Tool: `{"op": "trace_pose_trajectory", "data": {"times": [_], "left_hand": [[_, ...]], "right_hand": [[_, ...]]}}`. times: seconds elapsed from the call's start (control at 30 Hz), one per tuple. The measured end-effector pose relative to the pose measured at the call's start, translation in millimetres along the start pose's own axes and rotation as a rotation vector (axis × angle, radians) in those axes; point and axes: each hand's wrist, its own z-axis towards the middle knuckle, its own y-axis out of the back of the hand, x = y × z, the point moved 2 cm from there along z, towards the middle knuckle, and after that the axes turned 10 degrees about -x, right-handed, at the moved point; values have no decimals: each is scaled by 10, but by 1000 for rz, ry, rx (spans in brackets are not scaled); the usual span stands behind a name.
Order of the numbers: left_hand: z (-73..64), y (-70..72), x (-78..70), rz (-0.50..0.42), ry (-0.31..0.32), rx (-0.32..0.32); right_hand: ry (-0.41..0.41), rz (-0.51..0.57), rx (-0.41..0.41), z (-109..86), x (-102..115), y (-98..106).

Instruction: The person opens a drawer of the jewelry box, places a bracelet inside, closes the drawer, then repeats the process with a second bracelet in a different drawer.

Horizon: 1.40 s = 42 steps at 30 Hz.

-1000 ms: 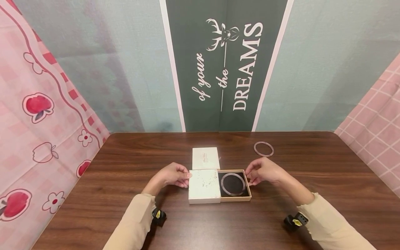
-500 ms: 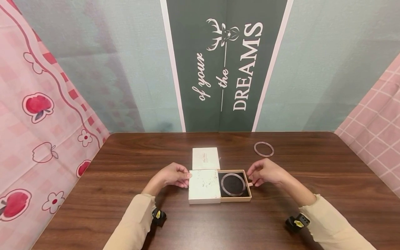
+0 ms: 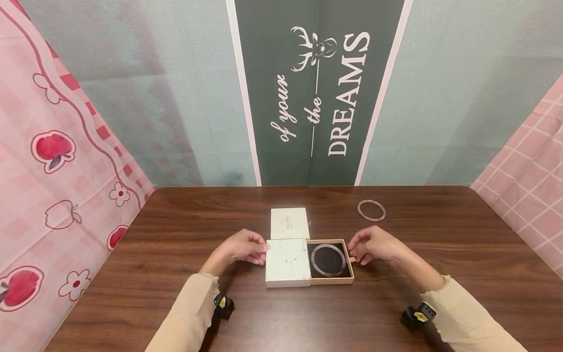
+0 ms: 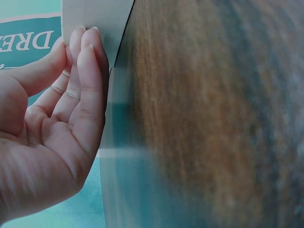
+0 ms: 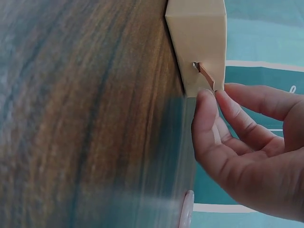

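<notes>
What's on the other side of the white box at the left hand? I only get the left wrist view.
Observer: In the head view, an open tray extends from the right side of the white box.
Operator: Anything in it?
Observer: Yes, a bangle lies inside on a dark lining.
Operator: And where's the right hand?
Observer: At the tray's outer end, where the right hand pinches a small tab, as the right wrist view shows.
</notes>
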Motion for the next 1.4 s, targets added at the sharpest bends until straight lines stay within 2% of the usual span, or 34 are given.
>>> {"op": "trace_pose_trajectory", "data": {"times": [0.4,1.4], "left_hand": [[-6,2,-10,0,1,-1],[15,3,20,-15,-8,20]], "right_hand": [[-43,93,33,9,-61,-24],[-26,132,63,-13,-46,-90]]}}
